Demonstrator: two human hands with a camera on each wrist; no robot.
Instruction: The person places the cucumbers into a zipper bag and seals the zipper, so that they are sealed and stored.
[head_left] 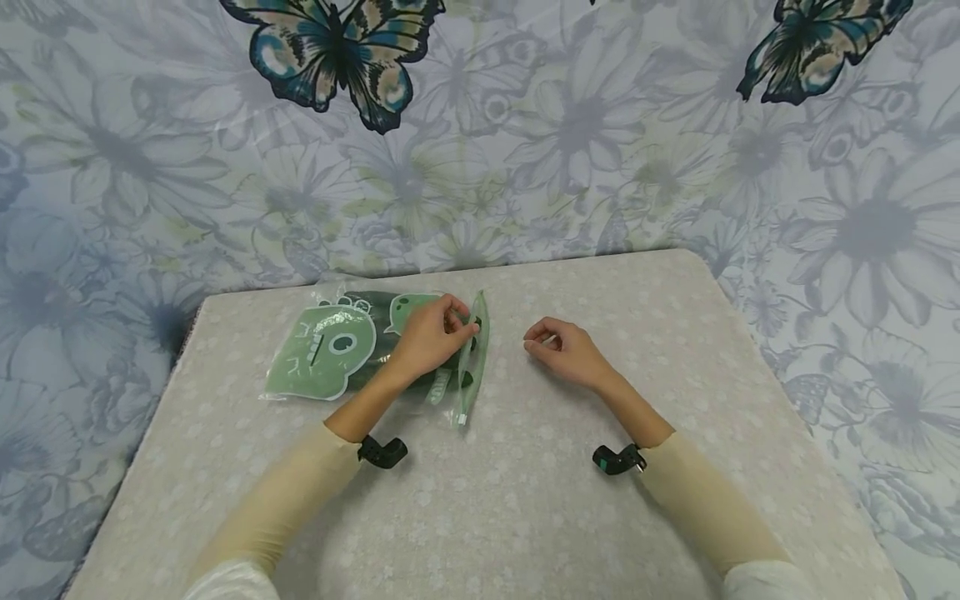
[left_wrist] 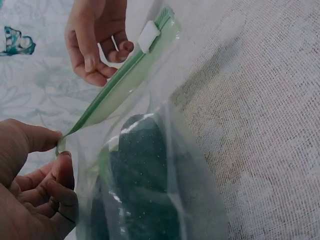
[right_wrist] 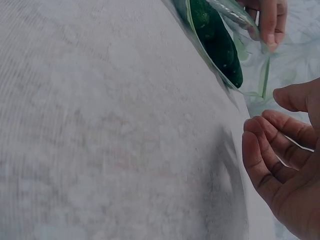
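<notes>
A clear zip bag (head_left: 321,350) with a green cartoon print lies on the left half of the table, its mouth to the right. Inside show long, dark green, bumpy things like cucumbers (right_wrist: 217,42). The left hand (head_left: 429,335) pinches the bag's mouth edge between thumb and finger; the left wrist view shows that pinch at the end of the green zip strip (left_wrist: 102,95). A white slider (left_wrist: 148,36) sits near the strip's other end. Right of the mouth, the right hand (head_left: 566,350) hovers with loosely bent fingers and nothing in them. In the right wrist view the bag's mouth gapes.
A pale patterned cloth covers the table (head_left: 660,317). Behind it hangs a backdrop (head_left: 585,167) with flowers and butterflies. Each wrist wears a black camera, one on the left (head_left: 384,452) and one on the right (head_left: 618,459).
</notes>
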